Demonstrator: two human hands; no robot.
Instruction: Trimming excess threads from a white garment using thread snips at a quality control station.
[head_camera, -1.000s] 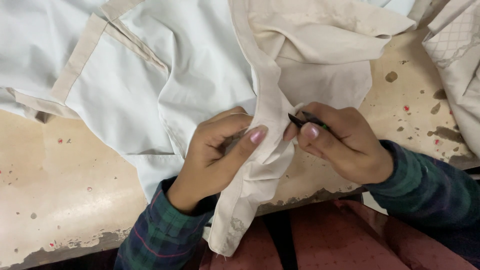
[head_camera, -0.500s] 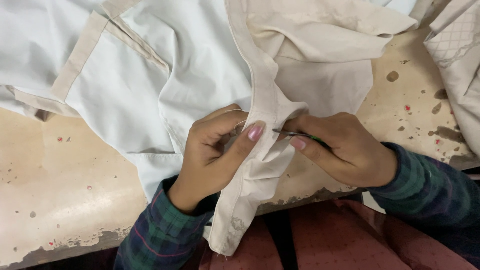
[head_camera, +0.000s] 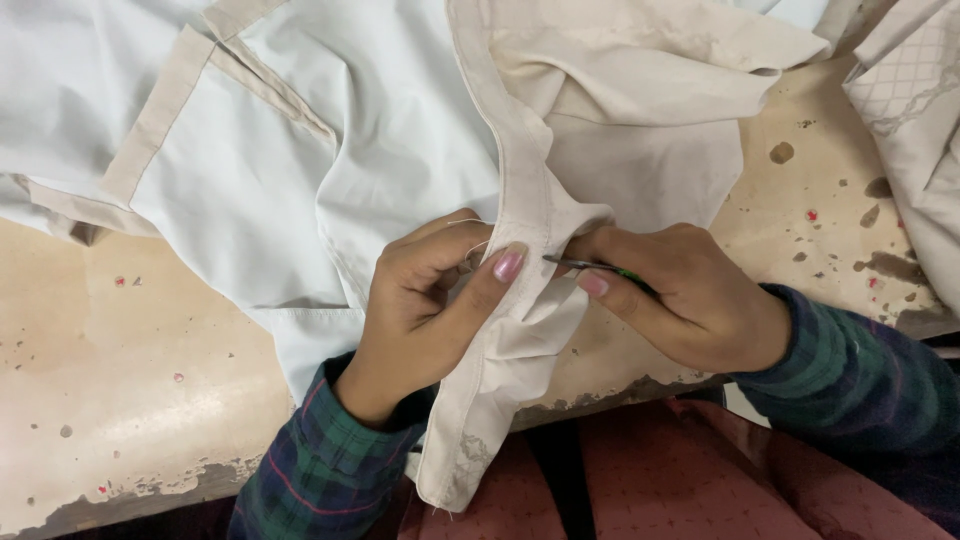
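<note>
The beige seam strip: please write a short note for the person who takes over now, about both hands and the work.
Left hand: pinches the beige seam strip of the pale garment, thumb on top.
Right hand: fingers hold a thin metal tool, tip at the seam beside the left thumb.
Garment lies on the stained worktable, strip end hanging over the edge.
Done and left: cannot tell.
</note>
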